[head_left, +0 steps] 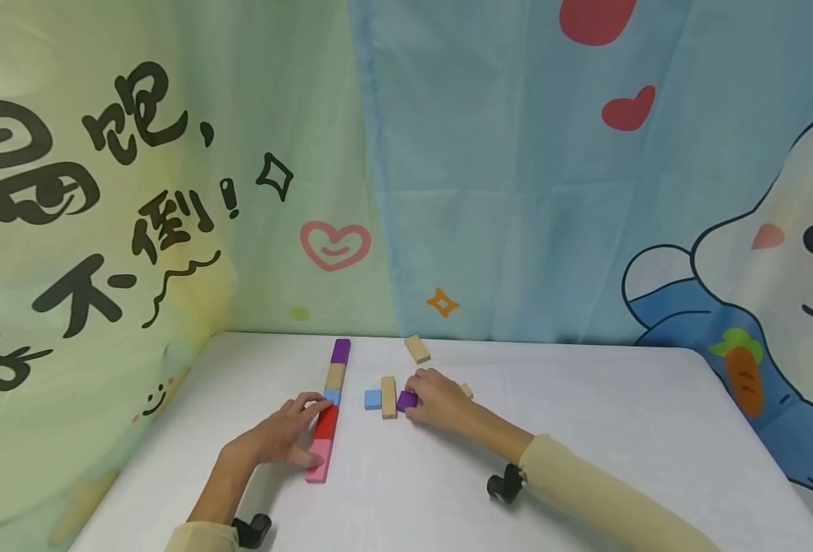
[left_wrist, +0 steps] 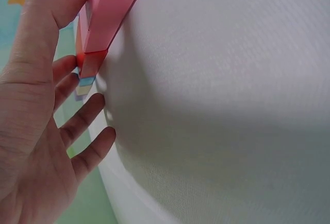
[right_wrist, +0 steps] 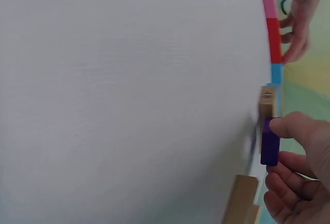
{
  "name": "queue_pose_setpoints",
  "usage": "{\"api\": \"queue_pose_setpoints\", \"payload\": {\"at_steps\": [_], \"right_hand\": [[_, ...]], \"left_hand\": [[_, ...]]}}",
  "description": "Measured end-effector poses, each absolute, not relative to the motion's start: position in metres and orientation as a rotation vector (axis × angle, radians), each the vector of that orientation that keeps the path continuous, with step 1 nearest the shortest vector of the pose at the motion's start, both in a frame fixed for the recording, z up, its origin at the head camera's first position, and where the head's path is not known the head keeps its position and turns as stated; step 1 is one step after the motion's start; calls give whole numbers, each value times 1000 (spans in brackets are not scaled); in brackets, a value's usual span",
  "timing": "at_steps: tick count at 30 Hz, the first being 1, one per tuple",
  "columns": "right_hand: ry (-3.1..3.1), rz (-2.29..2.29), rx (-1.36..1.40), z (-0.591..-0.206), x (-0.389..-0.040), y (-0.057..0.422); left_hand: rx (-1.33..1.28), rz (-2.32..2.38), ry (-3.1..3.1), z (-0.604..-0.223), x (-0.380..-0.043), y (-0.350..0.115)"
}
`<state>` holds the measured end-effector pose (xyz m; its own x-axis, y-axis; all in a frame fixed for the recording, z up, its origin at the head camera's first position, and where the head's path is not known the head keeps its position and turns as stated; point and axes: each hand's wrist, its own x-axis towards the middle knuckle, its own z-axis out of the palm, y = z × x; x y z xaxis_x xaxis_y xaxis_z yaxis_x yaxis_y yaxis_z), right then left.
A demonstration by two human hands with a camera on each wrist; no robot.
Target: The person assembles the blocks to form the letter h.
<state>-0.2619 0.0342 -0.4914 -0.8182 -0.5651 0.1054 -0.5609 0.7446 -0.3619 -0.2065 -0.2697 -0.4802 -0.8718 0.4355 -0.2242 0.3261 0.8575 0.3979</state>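
Observation:
A straight line of blocks lies on the table: a pink block nearest, then a red block, a light-blue block, a plain wooden block and a purple block farthest. Along this line rests my left hand, its thumb on the pink block and forefinger by the red and blue ones; in the left wrist view its other fingers spread loosely. My right hand pinches a second purple block between thumb and fingers, beside an upright-lying wooden block.
Left of that wooden block is another light-blue block. Farther back lies a loose wooden block, and one more wooden block shows partly behind my right hand. A printed curtain hangs along the white table's back edge.

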Motion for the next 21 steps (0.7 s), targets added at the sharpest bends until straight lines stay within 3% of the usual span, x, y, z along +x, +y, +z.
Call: {"api": "queue_pose_setpoints", "payload": {"at_steps": [11, 21], "right_hand": [[2864, -694, -1050, -473, -268, -8], [2842, -525, -1115, -484, -276, -52]], "left_hand": [[599, 498, 2727, -479, -206, -271], [597, 493, 2726, -478, -205, -271]]}}
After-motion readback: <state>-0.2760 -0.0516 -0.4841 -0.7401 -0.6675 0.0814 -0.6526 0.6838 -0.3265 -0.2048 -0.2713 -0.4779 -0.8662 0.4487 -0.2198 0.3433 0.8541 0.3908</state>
